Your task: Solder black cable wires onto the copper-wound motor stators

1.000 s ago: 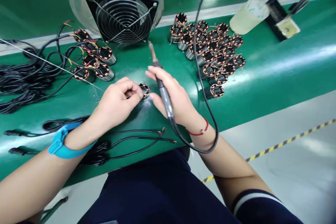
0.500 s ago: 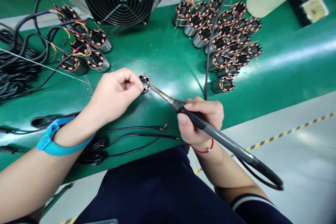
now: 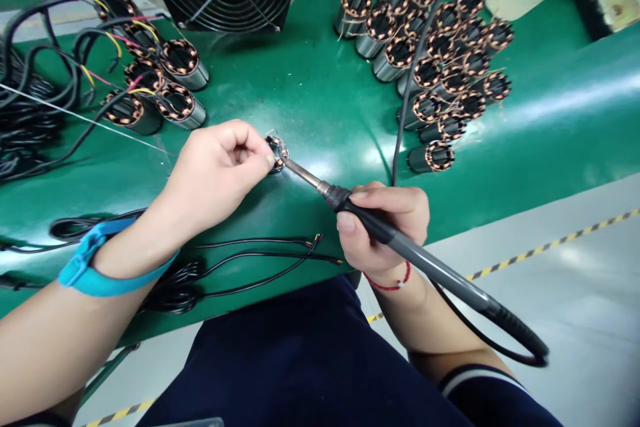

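The small, dark, ring-shaped motor core with copper windings is on the glossy green bench, between both hands. At its left edge, the bare left hand has thumb and forefinger pinched on the rim; whether they also trap a fine wire is hidden. If that pinch slackened, the core could roll or twist under the tip. From its right comes the grey-and-black soldering iron with a slim metal tip, its point at or just touching the windings; the right hand is curled round the handle. A small slip leftward could burn those fingertips, so close is the hot end; lingering might scorch the windings' coating. Farther right of the core, a hanging black cable passes before the standing copper-wound steel cylinders; if it swung, it could snag or topple one.
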Available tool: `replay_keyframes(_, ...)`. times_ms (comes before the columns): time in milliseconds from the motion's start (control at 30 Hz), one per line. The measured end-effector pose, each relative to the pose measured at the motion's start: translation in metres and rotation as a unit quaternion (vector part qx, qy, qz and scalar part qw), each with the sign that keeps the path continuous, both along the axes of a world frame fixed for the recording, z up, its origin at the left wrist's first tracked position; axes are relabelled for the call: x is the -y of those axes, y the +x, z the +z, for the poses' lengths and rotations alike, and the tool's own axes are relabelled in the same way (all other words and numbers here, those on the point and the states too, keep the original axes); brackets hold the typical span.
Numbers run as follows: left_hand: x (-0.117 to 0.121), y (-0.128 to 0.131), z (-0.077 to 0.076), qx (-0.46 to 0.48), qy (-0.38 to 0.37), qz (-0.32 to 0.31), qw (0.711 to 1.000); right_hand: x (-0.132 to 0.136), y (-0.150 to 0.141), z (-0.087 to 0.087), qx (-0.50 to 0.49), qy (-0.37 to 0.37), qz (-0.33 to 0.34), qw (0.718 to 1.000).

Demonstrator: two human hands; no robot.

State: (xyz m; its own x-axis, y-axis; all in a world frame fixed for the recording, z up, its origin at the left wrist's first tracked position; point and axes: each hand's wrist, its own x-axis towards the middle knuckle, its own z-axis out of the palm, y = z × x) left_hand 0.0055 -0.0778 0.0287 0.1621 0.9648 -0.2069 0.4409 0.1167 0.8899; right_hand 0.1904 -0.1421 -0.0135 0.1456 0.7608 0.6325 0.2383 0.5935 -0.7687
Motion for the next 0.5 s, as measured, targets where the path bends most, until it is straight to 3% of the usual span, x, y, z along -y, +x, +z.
replay_keyframes(500,0.0001,-0.0002,-0.0002,-0.007,-0.002,-0.006,1.000,0.0040,0.0021,-0.0006,0.002,-0.034,-0.012,0.999)
